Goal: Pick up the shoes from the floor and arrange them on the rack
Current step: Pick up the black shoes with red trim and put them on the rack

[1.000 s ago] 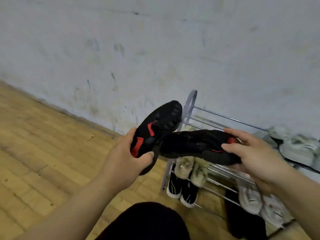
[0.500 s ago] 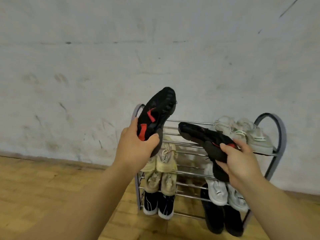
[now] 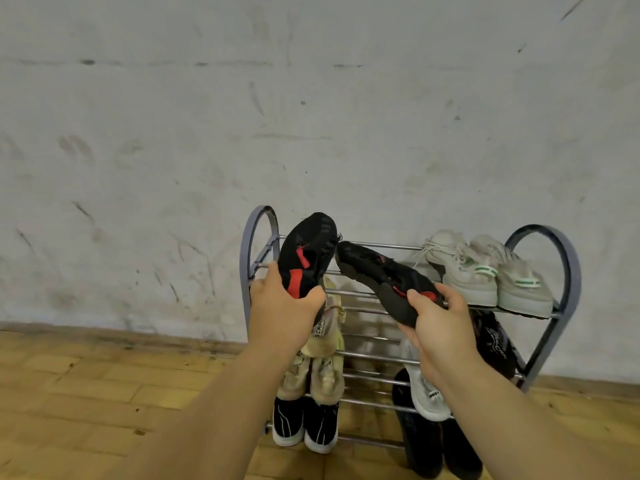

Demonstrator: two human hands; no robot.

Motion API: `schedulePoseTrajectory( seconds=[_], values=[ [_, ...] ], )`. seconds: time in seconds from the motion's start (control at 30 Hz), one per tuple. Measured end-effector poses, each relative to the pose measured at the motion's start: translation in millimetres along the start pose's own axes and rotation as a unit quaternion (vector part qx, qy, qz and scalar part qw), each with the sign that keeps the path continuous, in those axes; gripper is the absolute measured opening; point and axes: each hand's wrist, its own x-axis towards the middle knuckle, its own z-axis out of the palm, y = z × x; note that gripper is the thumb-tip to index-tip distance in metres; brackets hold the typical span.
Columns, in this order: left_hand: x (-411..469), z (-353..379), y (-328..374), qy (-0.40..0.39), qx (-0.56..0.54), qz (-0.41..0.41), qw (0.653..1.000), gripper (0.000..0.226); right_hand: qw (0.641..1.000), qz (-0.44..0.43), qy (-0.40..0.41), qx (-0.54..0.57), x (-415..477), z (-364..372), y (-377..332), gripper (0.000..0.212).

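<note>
My left hand [image 3: 282,311] grips a black shoe with red sole patches [image 3: 306,254], held toe up with the sole facing me, just over the left end of the rack's top shelf. In my right hand [image 3: 440,327] is the matching black shoe [image 3: 381,275], gripped at the heel, its toe pointing up and left across the top bars. The toes of the two shoes almost touch. The metal shoe rack [image 3: 256,237] stands against the wall.
A pale grey pair with green stripes [image 3: 485,271] fills the right of the top shelf. Lower shelves hold beige shoes [image 3: 325,372], a white shoe [image 3: 427,398] and black pairs [image 3: 304,424]. A scuffed white wall rises behind; wooden floor spreads to the left.
Both hands have carried the black shoes forward to the top shelf, and the shoes' toes have come closer together. The view has swung to face the rack straight on.
</note>
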Motion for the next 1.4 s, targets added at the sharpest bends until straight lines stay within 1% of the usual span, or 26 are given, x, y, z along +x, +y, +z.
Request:
schedulePoseTrajectory(
  seconds=[0.2,0.37,0.5,0.6,0.7,0.73,0.77,0.83,0.87,0.9,0.97,1.03,1.2,1.33,1.4],
  values=[
    [6,6,-14,-0.01,0.017,-0.024,1.0,0.054,1.0,-0.005,-0.021,-0.021,6,4,9,0.047],
    [9,7,-17,-0.017,0.026,-0.021,0.999,0.059,0.999,-0.003,-0.037,-0.022,11,3,11,0.046],
    [9,9,-15,-0.036,0.034,-0.025,0.998,0.068,0.998,-0.002,-0.037,-0.046,9,1,13,0.035],
    [11,7,-16,-0.059,0.005,-0.029,0.998,0.084,0.997,0.002,-0.039,-0.061,8,0,14,0.032],
    [15,-1,-19,-0.105,-0.065,-0.067,0.99,0.105,0.995,-0.007,-0.056,-0.087,8,-2,12,0.032],
    [16,-6,-19,-0.122,-0.107,-0.084,0.983,0.105,0.993,-0.011,-0.067,-0.1,8,-3,11,0.034],
    [17,-11,-20,-0.139,-0.156,-0.102,0.973,0.1,0.99,-0.012,-0.082,-0.11,9,-4,11,0.037],
    [18,-19,-22,-0.181,-0.246,-0.137,0.942,0.086,0.985,0.004,-0.121,-0.125,9,-5,9,0.045],
    [18,-22,-23,-0.201,-0.278,-0.148,0.928,0.083,0.979,0.015,-0.148,-0.136,8,-5,8,0.051],
    [18,-24,-24,-0.217,-0.298,-0.156,0.917,0.082,0.973,0.026,-0.173,-0.15,7,-6,8,0.058],
    [19,-26,-26,-0.236,-0.313,-0.164,0.905,0.081,0.963,0.038,-0.207,-0.17,5,-6,6,0.068],
    [19,-26,-28,-0.248,-0.31,-0.164,0.903,0.083,0.959,0.041,-0.215,-0.178,5,-5,5,0.071],
    [18,-20,-26,-0.261,-0.292,-0.146,0.908,0.087,0.963,0.053,-0.231,-0.127,7,3,8,0.064],
    [17,-18,-22,-0.277,-0.284,-0.123,0.91,0.086,0.97,0.042,-0.209,-0.118,10,4,10,0.059],
    [19,-20,-20,-0.278,-0.279,-0.108,0.913,0.086,0.971,0.043,-0.214,-0.095,11,5,10,0.057]
  ],
)
